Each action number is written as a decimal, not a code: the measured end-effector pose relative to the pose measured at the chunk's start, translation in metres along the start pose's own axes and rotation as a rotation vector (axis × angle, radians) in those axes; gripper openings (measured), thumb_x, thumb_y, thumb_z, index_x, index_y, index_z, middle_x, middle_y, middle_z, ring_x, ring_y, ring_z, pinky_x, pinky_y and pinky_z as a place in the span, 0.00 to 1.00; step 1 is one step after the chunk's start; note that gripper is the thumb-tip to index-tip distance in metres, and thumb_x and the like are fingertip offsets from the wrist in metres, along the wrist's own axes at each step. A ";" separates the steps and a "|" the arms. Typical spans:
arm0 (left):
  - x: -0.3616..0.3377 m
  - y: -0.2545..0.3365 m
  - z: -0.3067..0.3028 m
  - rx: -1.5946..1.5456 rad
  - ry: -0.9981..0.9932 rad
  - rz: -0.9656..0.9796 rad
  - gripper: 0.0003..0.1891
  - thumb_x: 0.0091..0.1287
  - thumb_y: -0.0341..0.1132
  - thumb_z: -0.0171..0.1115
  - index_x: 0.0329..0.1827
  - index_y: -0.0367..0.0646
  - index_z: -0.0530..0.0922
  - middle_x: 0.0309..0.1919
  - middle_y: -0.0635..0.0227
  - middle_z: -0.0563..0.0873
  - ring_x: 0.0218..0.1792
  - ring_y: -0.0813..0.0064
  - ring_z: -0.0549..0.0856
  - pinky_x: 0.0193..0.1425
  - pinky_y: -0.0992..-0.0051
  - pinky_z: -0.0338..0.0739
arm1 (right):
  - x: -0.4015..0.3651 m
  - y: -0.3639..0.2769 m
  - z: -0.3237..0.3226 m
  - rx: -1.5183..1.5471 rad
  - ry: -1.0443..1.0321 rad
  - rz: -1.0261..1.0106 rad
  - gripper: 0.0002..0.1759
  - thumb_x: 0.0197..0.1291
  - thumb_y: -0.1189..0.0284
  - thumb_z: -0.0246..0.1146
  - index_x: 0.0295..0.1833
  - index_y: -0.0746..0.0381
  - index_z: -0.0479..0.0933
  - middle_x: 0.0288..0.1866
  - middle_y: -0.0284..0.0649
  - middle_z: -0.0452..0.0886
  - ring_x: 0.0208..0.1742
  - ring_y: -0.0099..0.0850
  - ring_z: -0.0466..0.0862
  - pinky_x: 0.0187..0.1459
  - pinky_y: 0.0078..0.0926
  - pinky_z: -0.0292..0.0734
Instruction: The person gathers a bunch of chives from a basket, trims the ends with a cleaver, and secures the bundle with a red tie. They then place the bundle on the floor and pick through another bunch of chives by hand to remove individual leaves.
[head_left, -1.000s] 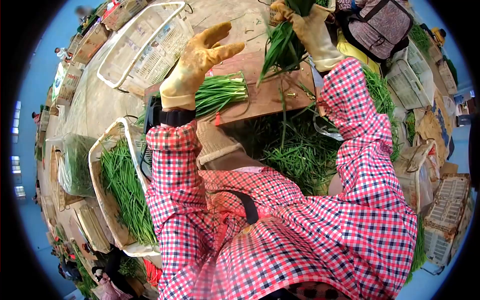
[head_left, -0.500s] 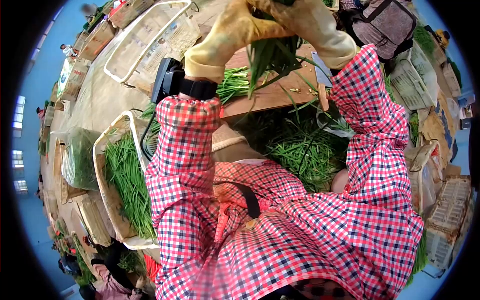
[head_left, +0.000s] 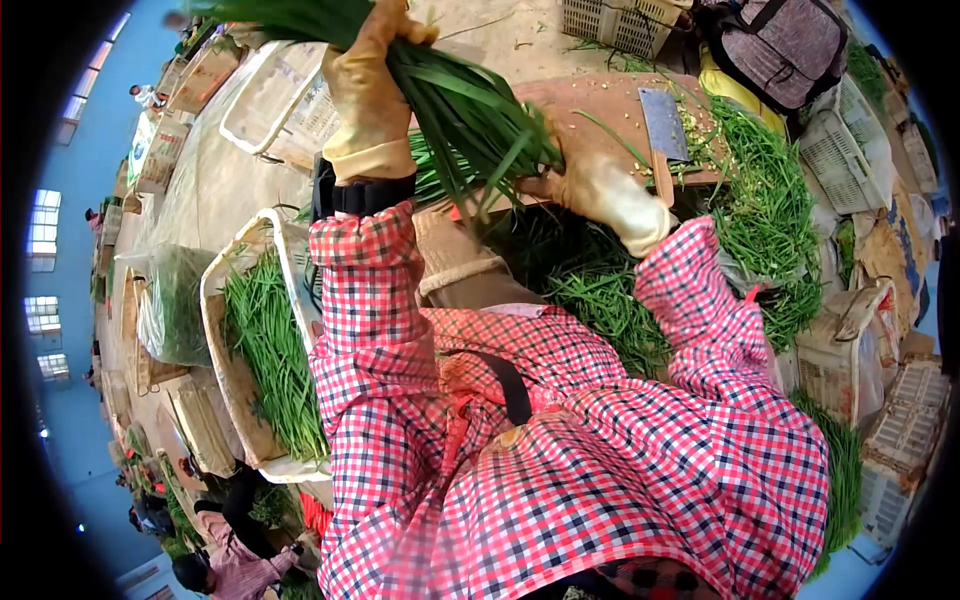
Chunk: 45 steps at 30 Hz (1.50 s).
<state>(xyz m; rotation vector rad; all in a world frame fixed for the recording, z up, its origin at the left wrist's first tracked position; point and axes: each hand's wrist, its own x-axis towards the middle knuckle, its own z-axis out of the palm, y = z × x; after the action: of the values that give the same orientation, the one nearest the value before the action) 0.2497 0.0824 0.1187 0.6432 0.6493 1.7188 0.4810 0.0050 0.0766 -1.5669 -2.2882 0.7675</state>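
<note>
Gloved in stained yellow, my left hand [head_left: 370,90] is closed round a thick bunch of long green leaves [head_left: 460,95] at the top. The bunch slants down to the right. My right hand [head_left: 590,185], also gloved, is at the lower end of the bunch; its fingers are blurred and partly hidden by leaves. Beyond it lies a brown wooden board [head_left: 590,105] with a cleaver [head_left: 664,125] and small cut bits on it. More green stalks [head_left: 428,165] rest at the board's left side.
A white basket of green stalks [head_left: 275,350] stands at the left, an empty white basket [head_left: 285,100] above it. Leaf trimmings [head_left: 755,200] heap at the right, near a grey backpack [head_left: 775,50]. A person [head_left: 235,560] is at the lower left.
My hands have moved apart. My left hand has gone left with the bunch, and my right hand has come down toward its lower end. The cleaver and board show more fully.
</note>
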 end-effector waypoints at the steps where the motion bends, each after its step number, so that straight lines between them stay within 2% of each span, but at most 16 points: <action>1: 0.005 -0.002 -0.005 -0.042 0.012 0.016 0.09 0.63 0.34 0.68 0.39 0.36 0.81 0.25 0.72 0.75 0.28 0.76 0.78 0.41 0.70 0.81 | -0.008 0.001 0.011 0.079 0.021 0.026 0.56 0.53 0.44 0.68 0.74 0.69 0.53 0.57 0.61 0.75 0.61 0.49 0.76 0.59 0.42 0.72; 3: 0.016 -0.004 -0.017 -0.130 0.044 0.026 0.08 0.64 0.34 0.67 0.36 0.37 0.80 0.24 0.74 0.73 0.26 0.77 0.75 0.38 0.71 0.80 | -0.022 0.004 0.029 0.239 0.056 0.080 0.53 0.56 0.44 0.66 0.74 0.70 0.55 0.45 0.61 0.81 0.50 0.49 0.83 0.49 0.41 0.78; 7: 0.027 0.002 -0.033 -0.263 0.083 0.036 0.10 0.65 0.35 0.67 0.37 0.39 0.77 0.23 0.75 0.71 0.24 0.78 0.72 0.34 0.72 0.77 | -0.023 0.025 0.051 -0.164 0.483 -0.140 0.40 0.63 0.45 0.60 0.64 0.71 0.70 0.17 0.49 0.77 0.17 0.44 0.78 0.18 0.39 0.70; 10: 0.028 0.008 -0.034 -0.285 0.122 0.107 0.11 0.65 0.37 0.67 0.37 0.40 0.74 0.22 0.76 0.70 0.23 0.79 0.71 0.32 0.72 0.74 | -0.021 0.017 0.042 -0.142 0.564 -0.070 0.37 0.62 0.46 0.61 0.58 0.71 0.75 0.19 0.50 0.78 0.18 0.44 0.79 0.19 0.37 0.70; 15: 0.026 0.031 -0.041 -0.336 0.162 0.204 0.11 0.66 0.37 0.65 0.33 0.42 0.73 0.21 0.74 0.73 0.21 0.78 0.74 0.29 0.74 0.76 | -0.044 0.037 0.043 0.050 0.636 -0.071 0.09 0.67 0.66 0.59 0.48 0.50 0.82 0.25 0.42 0.82 0.23 0.40 0.82 0.20 0.34 0.72; 18: 0.036 0.046 -0.068 -0.415 0.133 0.188 0.12 0.69 0.41 0.63 0.38 0.42 0.72 0.21 0.75 0.72 0.22 0.79 0.73 0.31 0.73 0.75 | -0.070 0.074 0.036 -0.086 0.456 0.133 0.11 0.69 0.64 0.55 0.48 0.53 0.82 0.27 0.44 0.83 0.27 0.40 0.84 0.26 0.32 0.75; 20: 0.037 0.044 -0.078 -0.406 0.121 0.186 0.12 0.69 0.41 0.63 0.37 0.42 0.72 0.22 0.76 0.72 0.21 0.79 0.73 0.31 0.73 0.75 | -0.076 0.104 0.041 0.058 0.240 0.204 0.14 0.70 0.60 0.55 0.49 0.55 0.82 0.25 0.42 0.82 0.29 0.39 0.85 0.29 0.33 0.76; 21: 0.036 0.043 -0.080 -0.442 0.121 0.165 0.12 0.68 0.41 0.63 0.37 0.43 0.72 0.21 0.76 0.72 0.21 0.79 0.73 0.31 0.73 0.75 | -0.072 0.106 0.039 0.364 0.024 0.358 0.16 0.67 0.60 0.59 0.52 0.58 0.81 0.36 0.41 0.85 0.39 0.34 0.85 0.39 0.32 0.79; 24: 0.030 0.032 -0.074 -0.521 0.138 0.132 0.11 0.67 0.39 0.64 0.35 0.44 0.72 0.21 0.79 0.72 0.21 0.81 0.73 0.31 0.75 0.76 | -0.032 0.041 0.040 0.627 0.169 0.065 0.20 0.65 0.61 0.64 0.56 0.61 0.78 0.52 0.40 0.82 0.50 0.29 0.81 0.49 0.29 0.78; 27: 0.023 0.018 -0.072 -0.633 0.044 0.084 0.12 0.64 0.38 0.67 0.30 0.46 0.72 0.20 0.79 0.71 0.22 0.82 0.74 0.32 0.76 0.76 | -0.004 0.024 0.052 1.249 -0.073 -0.072 0.25 0.62 0.62 0.68 0.62 0.61 0.74 0.63 0.39 0.75 0.59 0.28 0.76 0.56 0.29 0.75; 30: 0.018 0.016 -0.075 -0.786 -0.091 -0.002 0.12 0.64 0.40 0.67 0.28 0.50 0.73 0.18 0.83 0.72 0.22 0.84 0.75 0.40 0.76 0.74 | -0.012 -0.014 0.056 1.679 -0.225 -0.028 0.25 0.62 0.64 0.68 0.63 0.57 0.75 0.57 0.33 0.80 0.56 0.26 0.79 0.53 0.25 0.77; 34: 0.015 0.016 -0.074 -0.856 -0.102 0.016 0.11 0.61 0.39 0.70 0.26 0.48 0.76 0.16 0.84 0.74 0.20 0.83 0.76 0.37 0.76 0.74 | -0.026 -0.029 0.062 1.390 -0.314 0.182 0.18 0.69 0.66 0.60 0.61 0.61 0.76 0.50 0.33 0.82 0.53 0.26 0.80 0.54 0.26 0.75; 36: 0.016 0.016 -0.079 -0.905 -0.165 -0.044 0.11 0.62 0.40 0.69 0.28 0.46 0.77 0.17 0.82 0.74 0.21 0.81 0.76 0.35 0.76 0.74 | -0.031 -0.019 0.078 1.029 -0.078 -0.142 0.18 0.70 0.61 0.59 0.50 0.66 0.79 0.26 0.29 0.75 0.27 0.20 0.73 0.30 0.19 0.67; 39: 0.010 0.014 -0.077 -0.952 -0.157 -0.158 0.12 0.63 0.41 0.69 0.30 0.44 0.78 0.18 0.79 0.75 0.21 0.80 0.75 0.33 0.76 0.73 | -0.051 -0.015 0.068 1.306 -0.293 0.145 0.24 0.68 0.54 0.59 0.39 0.68 0.78 0.15 0.25 0.65 0.15 0.14 0.61 0.17 0.16 0.50; 41: 0.014 0.002 -0.079 -0.918 -0.125 -0.175 0.13 0.63 0.42 0.69 0.28 0.44 0.76 0.17 0.79 0.74 0.20 0.81 0.74 0.32 0.76 0.73 | -0.061 -0.027 0.062 1.002 0.071 -0.143 0.22 0.69 0.54 0.58 0.42 0.67 0.77 0.23 0.30 0.75 0.19 0.18 0.65 0.23 0.19 0.59; 45: 0.000 -0.019 -0.064 -0.811 0.018 -0.144 0.13 0.64 0.40 0.68 0.29 0.44 0.76 0.18 0.79 0.74 0.21 0.82 0.74 0.31 0.77 0.74 | -0.089 -0.017 0.036 0.922 -0.182 0.184 0.22 0.68 0.53 0.59 0.42 0.65 0.78 0.25 0.31 0.78 0.21 0.19 0.63 0.25 0.21 0.60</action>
<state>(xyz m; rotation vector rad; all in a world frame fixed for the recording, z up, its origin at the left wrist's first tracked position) 0.2169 0.0807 0.0600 0.0069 -0.0246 1.6677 0.4841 -0.0911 0.0636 -1.2631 -1.4768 1.7392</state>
